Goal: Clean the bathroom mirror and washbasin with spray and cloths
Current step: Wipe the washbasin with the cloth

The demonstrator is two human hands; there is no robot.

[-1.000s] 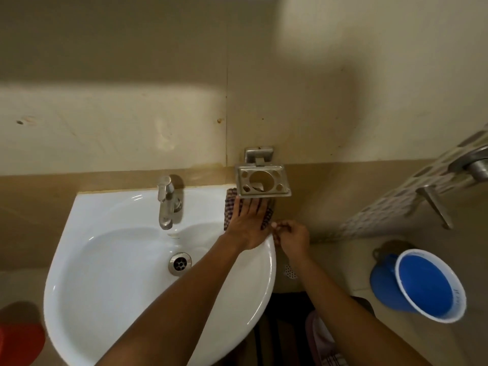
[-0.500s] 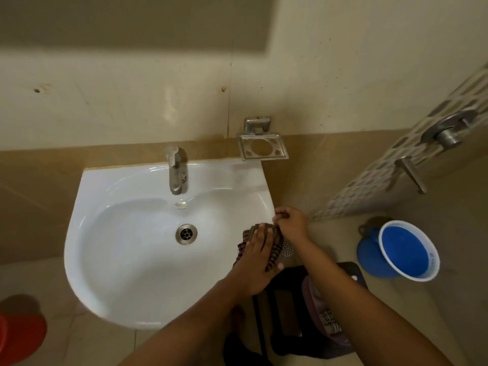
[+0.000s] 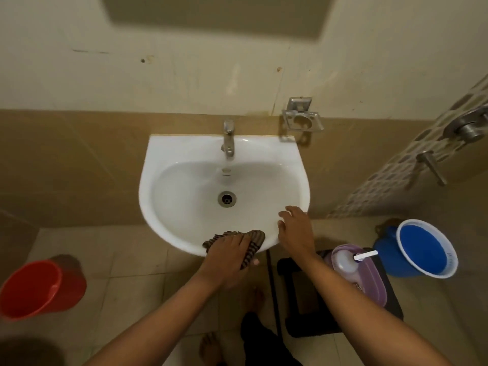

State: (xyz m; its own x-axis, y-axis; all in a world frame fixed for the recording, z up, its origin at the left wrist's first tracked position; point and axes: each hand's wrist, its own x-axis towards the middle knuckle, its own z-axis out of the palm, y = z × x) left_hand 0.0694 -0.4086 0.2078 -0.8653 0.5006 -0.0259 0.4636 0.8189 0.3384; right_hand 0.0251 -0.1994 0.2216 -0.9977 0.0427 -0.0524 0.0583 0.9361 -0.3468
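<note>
The white washbasin (image 3: pixel 163 207) hangs on the tiled wall with a steel tap (image 3: pixel 228 138) at its back and a drain (image 3: pixel 226 198) in the bowl. A striped brown cloth (image 3: pixel 253 237) lies over the basin's front rim. My left hand (image 3: pixel 227 256) lies on top of it, fingers over the cloth and thumb tucked under its hanging edge. My right hand (image 3: pixel 294 229) rests on the front right rim with its fingers spread, holding nothing. A clear bottle with a white nozzle (image 3: pixel 344 261) lies in a purple tub (image 3: pixel 369 283).
The purple tub sits on a dark stool (image 3: pixel 298 299) right of my legs. A blue bucket (image 3: pixel 425 249) stands at the right, a red bucket (image 3: pixel 39 289) at the left. A steel holder (image 3: pixel 302 120) and wall taps (image 3: pixel 467 128) stick out from the walls.
My left hand has slid the cloth from the basin's back right corner along the rim to the front. My right hand has opened and settled on the rim. The view has pulled back.
</note>
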